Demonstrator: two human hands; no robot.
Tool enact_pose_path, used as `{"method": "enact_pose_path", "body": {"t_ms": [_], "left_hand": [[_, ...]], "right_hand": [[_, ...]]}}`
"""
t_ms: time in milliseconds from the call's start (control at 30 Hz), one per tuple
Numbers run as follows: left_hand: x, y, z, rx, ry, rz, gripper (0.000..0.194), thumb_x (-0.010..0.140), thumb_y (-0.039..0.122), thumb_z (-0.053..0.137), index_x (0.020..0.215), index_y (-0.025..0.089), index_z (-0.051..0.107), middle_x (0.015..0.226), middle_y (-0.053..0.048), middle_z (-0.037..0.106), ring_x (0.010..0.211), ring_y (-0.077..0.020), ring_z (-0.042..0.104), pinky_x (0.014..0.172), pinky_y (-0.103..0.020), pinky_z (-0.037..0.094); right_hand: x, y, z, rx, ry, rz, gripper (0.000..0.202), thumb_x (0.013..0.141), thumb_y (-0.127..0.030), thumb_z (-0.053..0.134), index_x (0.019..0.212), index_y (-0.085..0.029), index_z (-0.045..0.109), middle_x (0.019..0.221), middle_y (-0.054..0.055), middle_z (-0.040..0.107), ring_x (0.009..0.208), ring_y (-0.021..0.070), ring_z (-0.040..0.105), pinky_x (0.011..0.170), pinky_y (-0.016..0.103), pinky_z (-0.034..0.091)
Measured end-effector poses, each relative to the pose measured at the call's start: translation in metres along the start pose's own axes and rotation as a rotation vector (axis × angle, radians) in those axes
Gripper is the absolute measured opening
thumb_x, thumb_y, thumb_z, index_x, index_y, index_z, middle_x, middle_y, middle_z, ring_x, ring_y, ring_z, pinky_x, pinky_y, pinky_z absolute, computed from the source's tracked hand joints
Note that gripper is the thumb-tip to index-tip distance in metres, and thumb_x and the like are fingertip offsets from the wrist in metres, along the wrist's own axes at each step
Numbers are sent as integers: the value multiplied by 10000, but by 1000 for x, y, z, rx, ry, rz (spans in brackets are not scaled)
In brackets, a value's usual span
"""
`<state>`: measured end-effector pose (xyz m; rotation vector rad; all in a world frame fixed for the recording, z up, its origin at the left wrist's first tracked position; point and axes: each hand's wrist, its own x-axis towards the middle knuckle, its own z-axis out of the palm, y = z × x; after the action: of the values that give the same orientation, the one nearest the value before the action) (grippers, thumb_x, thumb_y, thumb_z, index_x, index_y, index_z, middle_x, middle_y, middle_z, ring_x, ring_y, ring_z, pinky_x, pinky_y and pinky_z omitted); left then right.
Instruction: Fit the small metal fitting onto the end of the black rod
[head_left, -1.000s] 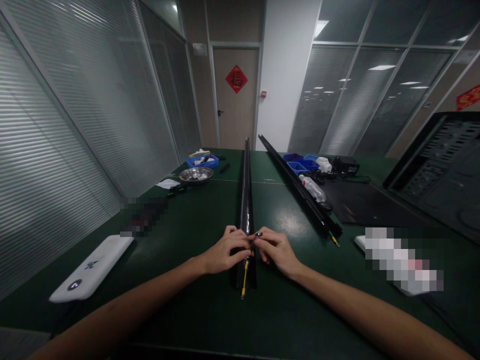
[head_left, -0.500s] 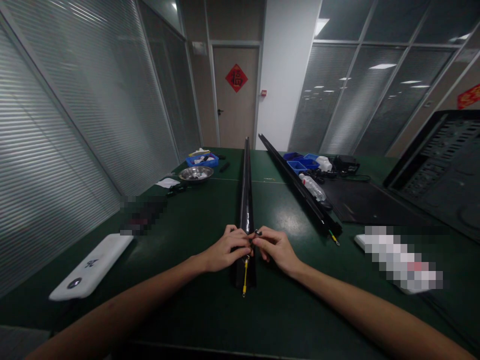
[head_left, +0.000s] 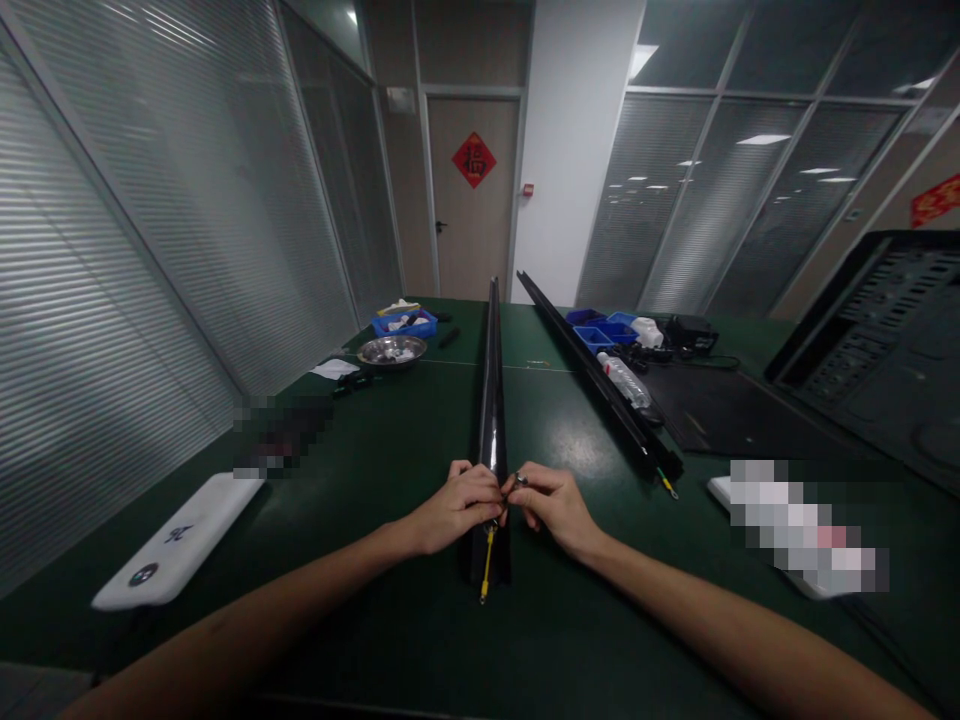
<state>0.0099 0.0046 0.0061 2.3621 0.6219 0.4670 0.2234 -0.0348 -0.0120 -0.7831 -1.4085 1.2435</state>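
Saw a long, straight black rail, glossy along its top, lying lengthwise with its far end pointing away. Found a short yellow wire running out past the rail's near end, nearly straight, with a metal ring at its tip. Spotted a shiny metal piece just right of the rail, too small to identify.

Hands, lower centre: two; left hand, right hand.
Small shiny piece, at the right fingers: one.
Long black rails: two; centre rail, right-of-centre rail.
Leads: two; yellow lead, lower centre; green-and-yellow lead, right of centre.
White oblong cases: two; left case, right case, the latter partly pixelated.
Metal bowl, left of centre: one.
Clear bottle, right of centre: one.
Table: one.
Door, upper centre: one.
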Motion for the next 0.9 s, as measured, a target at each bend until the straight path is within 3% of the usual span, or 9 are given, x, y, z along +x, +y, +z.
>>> {"method": "enact_pose_path", "body": {"t_ms": [333, 567, 900], "left_hand": [[-2, 0, 1, 4, 9, 49, 283, 1074, 369, 499, 954, 235, 717, 1000, 7, 674, 1103, -200, 559, 1022, -364, 232], [-5, 4, 0, 40, 109, 59, 256, 1055, 371, 532, 960, 223, 719, 993, -6, 688, 1057, -195, 580, 998, -353, 270], [-5, 7, -1, 35, 130, 40, 214, 1028, 354, 574, 928, 203, 688, 1007, -6, 692, 1021, -198, 588, 987, -355, 281]], "right_hand": [[-5, -7, 3, -56, -66, -45, 175, 853, -338, 798, 800, -171, 793, 783, 15, 661, 452, 62, 532, 406, 189, 393], [-5, -4, 5, -78, 4, -117, 258, 924, -411, 725, 845, -171, 775, 867, 24, 637, 444, 55, 525, 391, 197, 407], [-5, -5, 6, -110, -6, -124, 314, 948, -466, 688, 867, -176, 778, 876, 34, 615, 457, 67, 527, 392, 215, 408]]}}
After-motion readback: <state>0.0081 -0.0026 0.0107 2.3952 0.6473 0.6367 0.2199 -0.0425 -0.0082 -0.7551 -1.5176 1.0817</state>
